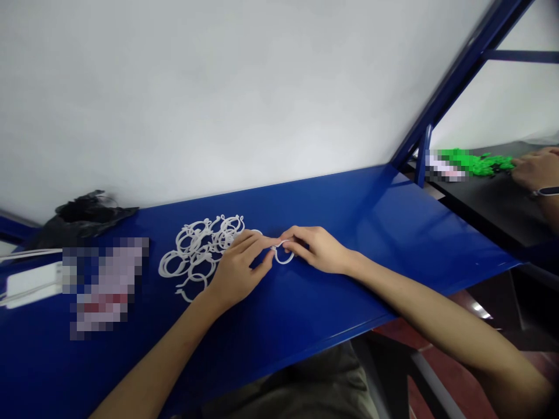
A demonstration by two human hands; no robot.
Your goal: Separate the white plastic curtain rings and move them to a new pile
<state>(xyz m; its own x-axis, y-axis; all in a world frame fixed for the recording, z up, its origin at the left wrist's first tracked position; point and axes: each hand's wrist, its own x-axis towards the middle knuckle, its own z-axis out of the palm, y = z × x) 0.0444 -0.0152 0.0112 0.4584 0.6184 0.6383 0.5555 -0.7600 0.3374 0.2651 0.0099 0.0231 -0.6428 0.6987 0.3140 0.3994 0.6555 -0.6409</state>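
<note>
Between my two hands is a white plastic ring (285,261), much like a curtain ring, just over the blue table (332,302). The fingertips of my left hand (240,265) pinch its left side. My right hand (317,249) grips the same ring from the right with thumb and fingers. Its top edge is partly covered by my fingers. To the left, close beside my left hand, lies a loose pile of similar white rings (192,263), several with small eyelets. Part of the pile is hidden behind that hand.
A black plastic bag (87,212) sits at the back left, with a blurred-out packet (113,285) and a white box-like device (32,285) near it. At right, past a blue metal frame (421,154), another person's hand (539,169) is by green pieces (476,162).
</note>
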